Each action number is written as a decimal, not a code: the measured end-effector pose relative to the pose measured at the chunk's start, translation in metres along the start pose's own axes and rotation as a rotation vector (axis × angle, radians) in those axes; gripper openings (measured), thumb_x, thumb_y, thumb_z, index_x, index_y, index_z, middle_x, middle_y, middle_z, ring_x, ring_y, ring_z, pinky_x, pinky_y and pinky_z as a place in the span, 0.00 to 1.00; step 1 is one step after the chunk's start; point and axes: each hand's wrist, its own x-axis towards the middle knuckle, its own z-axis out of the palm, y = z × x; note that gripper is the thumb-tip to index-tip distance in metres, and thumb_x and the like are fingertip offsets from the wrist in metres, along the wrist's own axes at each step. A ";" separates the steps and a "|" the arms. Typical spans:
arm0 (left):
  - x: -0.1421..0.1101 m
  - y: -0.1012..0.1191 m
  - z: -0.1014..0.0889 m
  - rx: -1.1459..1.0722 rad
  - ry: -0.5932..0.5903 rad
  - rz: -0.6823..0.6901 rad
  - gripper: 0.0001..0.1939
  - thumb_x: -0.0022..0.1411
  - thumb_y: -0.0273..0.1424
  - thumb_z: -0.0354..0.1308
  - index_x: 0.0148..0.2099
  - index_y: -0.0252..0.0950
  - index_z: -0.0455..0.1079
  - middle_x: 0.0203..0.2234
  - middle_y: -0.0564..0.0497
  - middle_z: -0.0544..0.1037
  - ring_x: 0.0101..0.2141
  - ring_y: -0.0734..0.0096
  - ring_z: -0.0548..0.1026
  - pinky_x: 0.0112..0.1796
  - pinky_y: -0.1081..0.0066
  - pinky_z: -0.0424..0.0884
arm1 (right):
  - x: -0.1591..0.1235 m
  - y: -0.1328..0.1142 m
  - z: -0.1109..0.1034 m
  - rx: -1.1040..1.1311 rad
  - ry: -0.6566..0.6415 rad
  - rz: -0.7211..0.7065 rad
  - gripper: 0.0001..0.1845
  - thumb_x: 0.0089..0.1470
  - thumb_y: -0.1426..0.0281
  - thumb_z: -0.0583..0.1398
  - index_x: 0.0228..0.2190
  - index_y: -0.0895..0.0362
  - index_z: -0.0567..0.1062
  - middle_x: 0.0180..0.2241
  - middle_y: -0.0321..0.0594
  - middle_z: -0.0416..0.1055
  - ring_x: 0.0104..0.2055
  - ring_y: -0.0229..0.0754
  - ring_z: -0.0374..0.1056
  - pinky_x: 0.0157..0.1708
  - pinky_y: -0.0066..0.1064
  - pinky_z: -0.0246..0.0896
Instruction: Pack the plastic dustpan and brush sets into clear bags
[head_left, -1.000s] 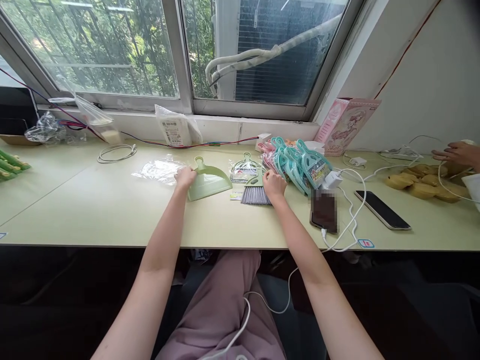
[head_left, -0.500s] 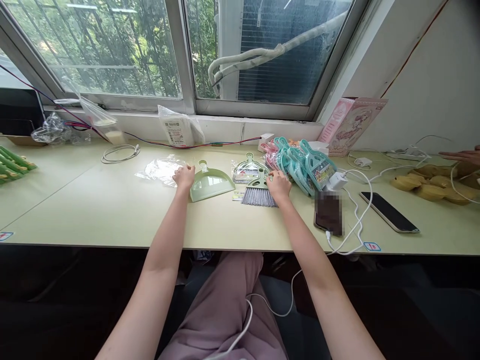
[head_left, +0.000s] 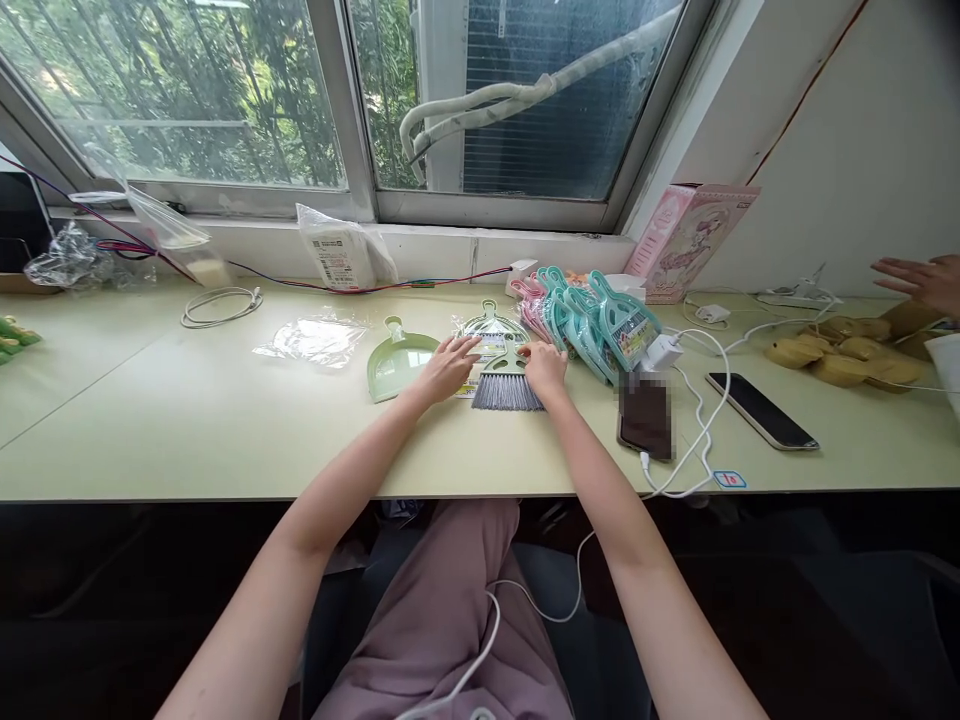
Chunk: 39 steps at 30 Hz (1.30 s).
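Observation:
My right hand (head_left: 545, 370) grips the right edge of a small green hand brush (head_left: 507, 391), which lies with its grey bristles toward me. My left hand (head_left: 450, 368) reaches over the right side of a light green dustpan (head_left: 397, 368), fingers stretched out toward the brush and holding nothing. It hides part of the dustpan. Behind the brush lies a green-handled item in clear wrapping (head_left: 490, 322), partly covered by the brush. To the right of it is a pile of teal brush-and-dustpan sets (head_left: 596, 320) with some pink ones (head_left: 531, 300).
Crumpled clear plastic (head_left: 315, 340) lies left of the dustpan. At right are a phone (head_left: 646, 420) on a white cable, another phone (head_left: 761, 412), a pink box (head_left: 694, 240) and yellowish-brown pieces (head_left: 847, 355). Another person's hand (head_left: 926, 282) shows at the far right.
My left hand has left the dustpan's left edge and moved right toward the brush, its fingers now extended. My right hand stays at the brush. The other person's hand shows more, and the view has shifted slightly.

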 end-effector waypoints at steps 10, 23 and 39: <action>0.002 -0.014 0.019 -0.083 -0.134 -0.011 0.23 0.71 0.31 0.41 0.64 0.35 0.65 0.63 0.44 0.67 0.63 0.63 0.63 0.63 0.63 0.57 | 0.002 -0.005 -0.003 0.241 -0.188 0.038 0.24 0.51 0.83 0.53 0.37 0.51 0.83 0.42 0.37 0.80 0.47 0.42 0.72 0.48 0.33 0.60; 0.001 -0.014 0.021 -0.003 -0.140 -0.232 0.26 0.72 0.43 0.41 0.67 0.45 0.61 0.66 0.47 0.64 0.65 0.55 0.59 0.64 0.48 0.48 | -0.002 -0.008 0.003 0.023 -0.205 -0.347 0.36 0.53 0.86 0.49 0.61 0.55 0.68 0.62 0.38 0.66 0.63 0.42 0.62 0.61 0.33 0.55; 0.017 -0.027 0.024 0.108 -0.102 -0.339 0.23 0.70 0.40 0.45 0.62 0.47 0.68 0.61 0.47 0.69 0.61 0.48 0.63 0.66 0.41 0.39 | 0.003 -0.017 0.008 -0.199 -0.216 -0.249 0.30 0.61 0.78 0.47 0.64 0.59 0.62 0.67 0.50 0.56 0.69 0.48 0.53 0.64 0.52 0.46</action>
